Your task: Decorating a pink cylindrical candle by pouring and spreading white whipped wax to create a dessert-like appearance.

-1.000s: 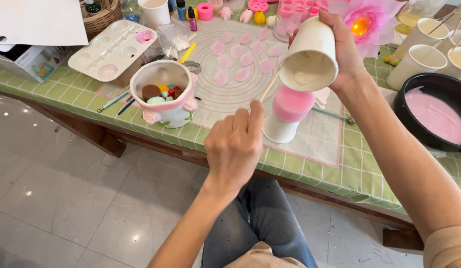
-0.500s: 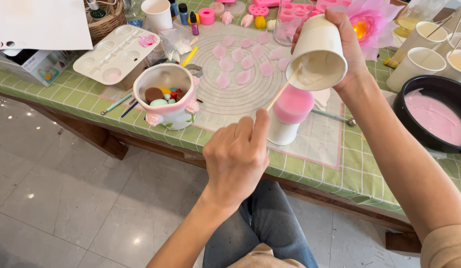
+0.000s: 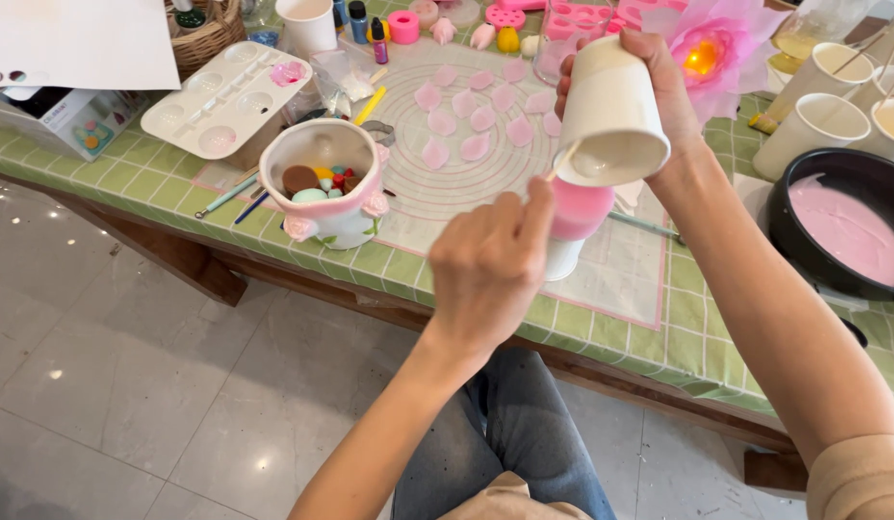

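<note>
The right hand [image 3: 659, 87] is tilting one white paper cup [image 3: 610, 116] mouth-down over a single pink mold [image 3: 579, 207], its fingers wrapped fully around the cup's wall. The left hand [image 3: 490, 265] is pinching one thin wooden stick [image 3: 562, 162] between closed fingers, the tip reaching into the cup's mouth. The mold is sitting on a white base near the counter [image 3: 659, 337] edge, on a round-patterned mat [image 3: 447, 183] carrying about nine pink petals [image 3: 476, 146]. One flower-trimmed bowl [image 3: 322, 183] is standing left of the mold; one black pan [image 3: 837, 226] of pink liquid is lying right, partly cut off. Three more white cups [image 3: 813, 120] are crowding the far right corner, perhaps others beyond the frame. The cup's contents are hard to make out.
</note>
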